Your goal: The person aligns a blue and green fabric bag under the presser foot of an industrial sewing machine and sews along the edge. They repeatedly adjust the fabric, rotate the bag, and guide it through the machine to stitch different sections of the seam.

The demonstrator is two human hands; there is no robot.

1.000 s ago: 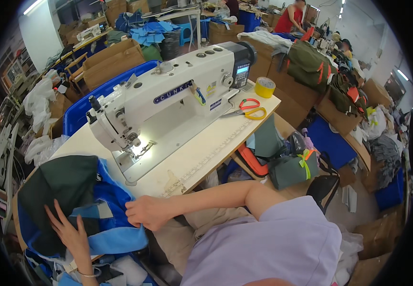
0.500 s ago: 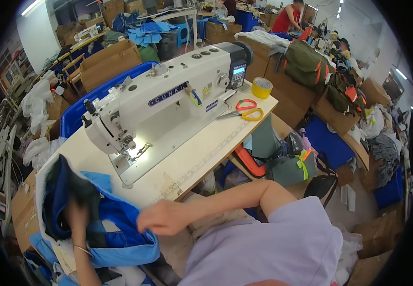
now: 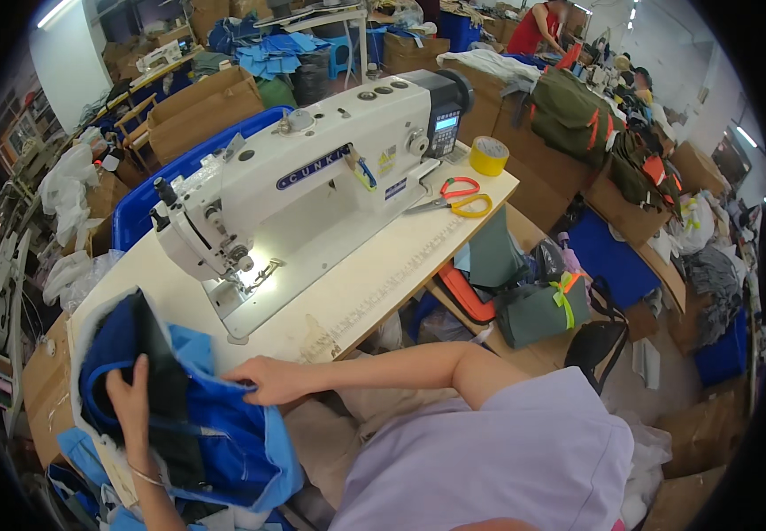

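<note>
Just ahead of the right hand the bare tabletop leaves a free strip along its near edge; beyond it the sewing machine blocks the way. The blue fabric crowds around the left hand. Scissors and tape roll lie far right

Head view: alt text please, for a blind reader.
A seated person's left hand and right hand both grip a blue fabric piece at a cream table, beside a white sewing machine; scissors and yellow tape roll lie beyond.
</note>
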